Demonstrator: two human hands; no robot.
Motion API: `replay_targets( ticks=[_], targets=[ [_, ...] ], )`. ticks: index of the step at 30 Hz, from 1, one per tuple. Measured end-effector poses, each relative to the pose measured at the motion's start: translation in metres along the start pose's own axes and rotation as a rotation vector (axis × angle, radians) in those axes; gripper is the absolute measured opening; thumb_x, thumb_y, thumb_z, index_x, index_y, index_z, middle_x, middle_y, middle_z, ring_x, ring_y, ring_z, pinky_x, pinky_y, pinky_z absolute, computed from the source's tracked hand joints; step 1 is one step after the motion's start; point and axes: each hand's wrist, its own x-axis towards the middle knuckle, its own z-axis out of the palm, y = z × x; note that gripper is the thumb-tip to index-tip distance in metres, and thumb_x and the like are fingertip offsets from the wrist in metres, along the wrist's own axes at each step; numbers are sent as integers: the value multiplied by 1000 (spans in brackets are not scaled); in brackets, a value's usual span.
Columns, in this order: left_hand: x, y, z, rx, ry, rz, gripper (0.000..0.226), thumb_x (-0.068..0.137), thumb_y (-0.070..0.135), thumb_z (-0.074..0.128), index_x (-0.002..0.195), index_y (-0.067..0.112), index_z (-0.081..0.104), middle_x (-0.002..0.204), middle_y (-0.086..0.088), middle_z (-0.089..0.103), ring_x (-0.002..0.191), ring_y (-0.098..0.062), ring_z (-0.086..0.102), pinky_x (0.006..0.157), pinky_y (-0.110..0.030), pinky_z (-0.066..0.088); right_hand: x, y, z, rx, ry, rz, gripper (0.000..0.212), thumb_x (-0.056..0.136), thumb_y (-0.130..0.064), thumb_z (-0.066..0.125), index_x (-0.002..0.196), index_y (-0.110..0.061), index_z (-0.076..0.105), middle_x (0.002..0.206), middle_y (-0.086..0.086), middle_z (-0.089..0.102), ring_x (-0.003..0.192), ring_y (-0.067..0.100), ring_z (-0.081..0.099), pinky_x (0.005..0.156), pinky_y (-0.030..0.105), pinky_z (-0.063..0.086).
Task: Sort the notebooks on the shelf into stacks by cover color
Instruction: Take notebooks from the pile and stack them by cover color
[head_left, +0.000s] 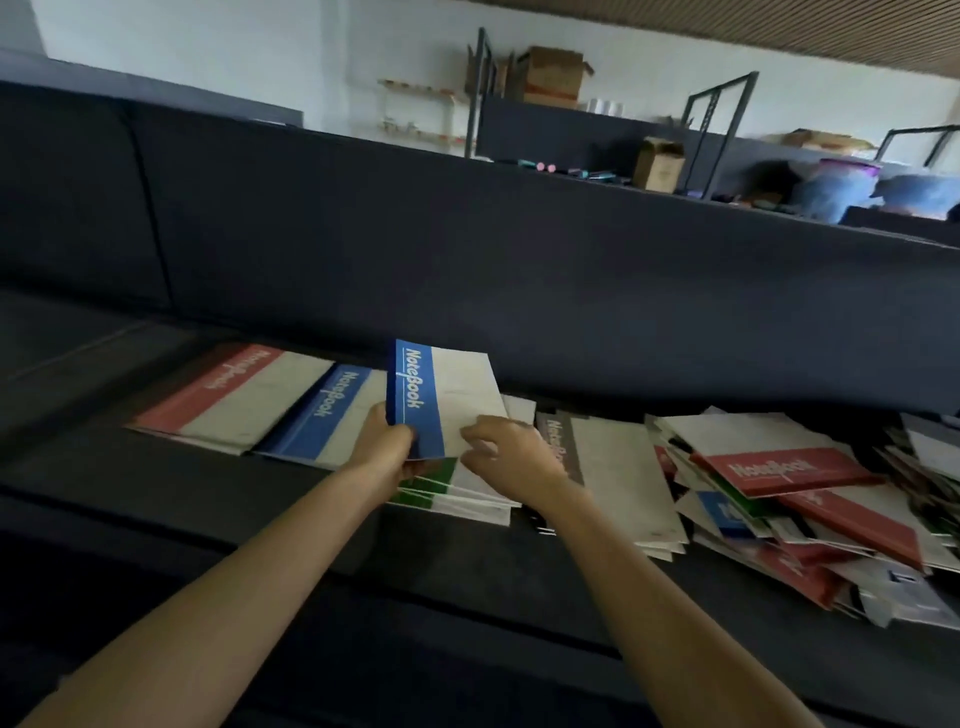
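Note:
My left hand (387, 447) grips the near corner of a blue-and-white notebook (441, 395), lifted and tilted above the shelf. My right hand (511, 452) hovers at that notebook's near edge with its fingers loosely curled, and its grip is unclear. Under the hands lies a green-banded stack (441, 493). To the left lie a blue-banded stack (324, 415) and a red-banded stack (228, 389). A grey-banded stack (618, 478) sits just right of my right hand. Further right spreads a mixed heap of notebooks (810, 499).
The dark shelf (156, 493) runs left to right, with a dark back panel (519, 260) close behind the stacks. Beyond the panel stand cardboard boxes (553, 75) and metal racks (717, 119).

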Motion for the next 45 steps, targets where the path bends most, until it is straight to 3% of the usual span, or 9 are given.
replay_targets(
  ticks=[4,6,9,16,29,34,37,42,45],
  targets=[
    [17,4,-67,179,-19,43,33,95,-2,39,122,16,43,115,-9,56,92,-25,58,73,-42,53,18,-47,30,82,66,-27,25,90,-12,55,108,1,67,116,13,63,108,28,55,91,30,41],
    [27,6,-93,423,-5,114,40,96,5,42,135,14,39,130,-11,53,111,-28,54,91,-44,48,28,-64,47,51,66,-8,24,89,-16,56,98,3,67,108,14,64,102,30,58,84,32,44],
    [43,5,-117,896,19,273,38,97,12,45,133,5,42,129,-18,51,116,-32,52,95,-38,45,37,-83,67,-52,87,39,26,91,-24,52,88,0,63,100,13,63,91,29,58,68,26,36],
    [54,-1,-137,1620,-155,458,32,94,23,51,119,5,59,127,-12,49,125,-28,37,98,-37,37,49,-106,98,-149,52,153,31,98,-25,39,100,-4,63,108,14,63,98,31,59,76,31,43],
    [54,-9,-72,1494,-421,747,25,95,27,46,109,21,67,113,-3,61,112,-22,50,91,-38,45,19,-57,67,-82,175,241,30,92,-18,46,117,-12,61,120,8,59,111,28,53,97,40,41],
    [32,-19,6,1409,-494,812,38,98,30,40,132,19,54,132,-5,54,121,-24,49,97,-36,44,-12,3,33,-76,258,372,34,90,-16,49,122,-13,61,129,7,56,119,27,50,97,36,42],
    [19,-24,50,1425,-547,836,37,98,31,39,128,18,55,128,-6,56,120,-26,49,94,-37,45,-30,41,12,-125,312,441,31,89,-14,48,115,-11,63,122,8,57,117,28,48,94,34,39],
    [7,-34,103,1409,-585,857,31,96,29,40,112,18,64,119,-4,61,110,-24,54,87,-36,48,-58,104,-31,-271,400,627,40,95,-27,41,134,-18,48,146,8,34,139,27,19,112,46,20],
    [0,-37,127,1353,-594,858,34,96,26,39,120,17,62,125,-4,58,115,-23,53,92,-36,46,-72,139,-55,-258,295,806,45,97,-31,40,139,-16,39,154,13,12,142,35,5,114,54,10]
  ],
)
